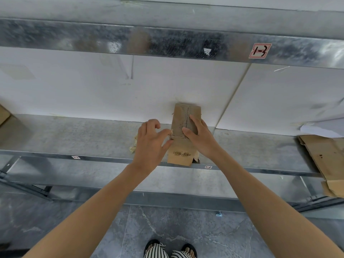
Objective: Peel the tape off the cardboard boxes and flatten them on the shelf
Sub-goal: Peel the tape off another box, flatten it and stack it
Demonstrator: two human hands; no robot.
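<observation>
One small cardboard box (179,157) sits at the near edge of the metal shelf (83,135) mid-peel, the left grip (150,144) pinching a loose tape end (170,134) at its left side, the right grip (195,135) flat-fingered on top, a brace the coming pull will likely need.

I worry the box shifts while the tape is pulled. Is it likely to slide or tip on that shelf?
Probably light: the cardboard box looks small. It may slide, since the metal shelf looks smooth. The right hand pressing on it should steady it while the left hand pinches the tape.
</observation>
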